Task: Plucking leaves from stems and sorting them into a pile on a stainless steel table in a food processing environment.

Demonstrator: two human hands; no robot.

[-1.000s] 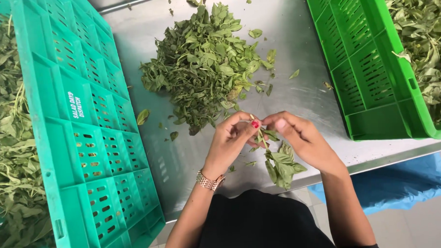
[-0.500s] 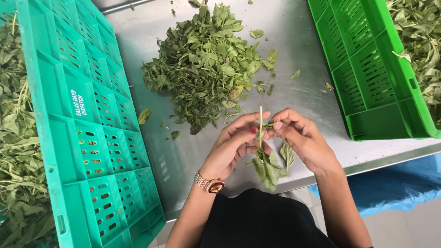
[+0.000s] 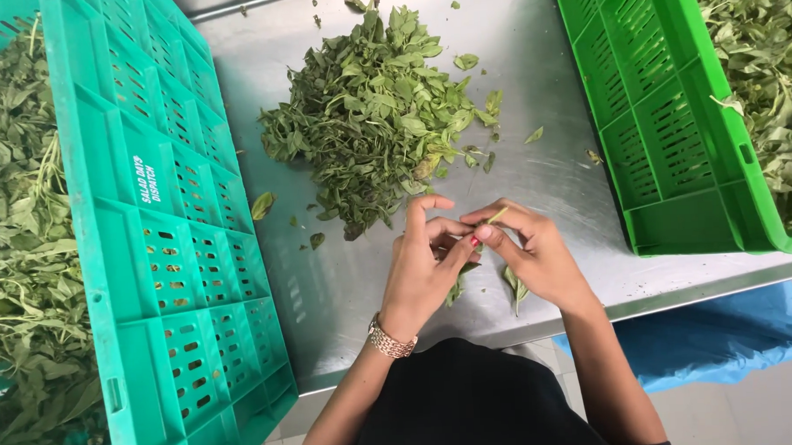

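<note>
Over the near edge of a steel table (image 3: 346, 286), my left hand (image 3: 424, 265) and my right hand (image 3: 533, 253) meet and pinch one thin green herb sprig (image 3: 494, 217). Its stem tip sticks up between my right fingers. A few leaves (image 3: 514, 287) hang below my hands. A gold watch sits on my left wrist. Just beyond my hands lies a pile of loose picked leaves (image 3: 375, 118).
A green slatted crate (image 3: 150, 222) full of leafy stems stands at the left. A second green crate (image 3: 665, 134) with more greens stands at the right. Stray leaves dot the table. Blue plastic sheeting (image 3: 725, 334) hangs under the table's right edge.
The bunch of leaves below my hands has shrunk to a few. My hands have closed in on the stem, which rose upright and now tilts right.
</note>
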